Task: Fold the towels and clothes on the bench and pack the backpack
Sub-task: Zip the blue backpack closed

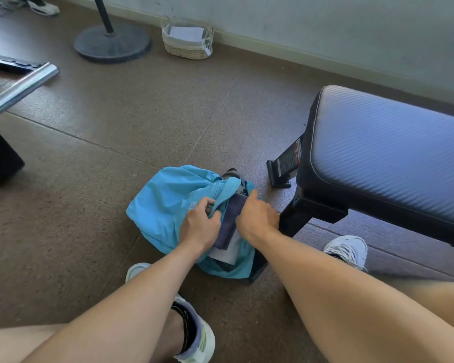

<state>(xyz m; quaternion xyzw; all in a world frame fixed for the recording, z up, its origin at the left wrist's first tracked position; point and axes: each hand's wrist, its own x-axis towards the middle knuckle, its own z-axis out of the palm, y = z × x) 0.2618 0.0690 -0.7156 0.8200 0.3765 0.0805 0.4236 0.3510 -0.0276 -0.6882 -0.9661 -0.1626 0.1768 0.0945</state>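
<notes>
Both hands, left hand (198, 225) and right hand (257, 218), grip blue backpack (168, 203); its print unreadable.

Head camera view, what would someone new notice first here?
First the bright blue backpack on the brown floor, low in the middle, with both hands at its open mouth. The left hand grips the edge of the opening while the right hand sits over a dark cloth and something white inside. At right stands the black padded bench, its visible top bare.
</notes>
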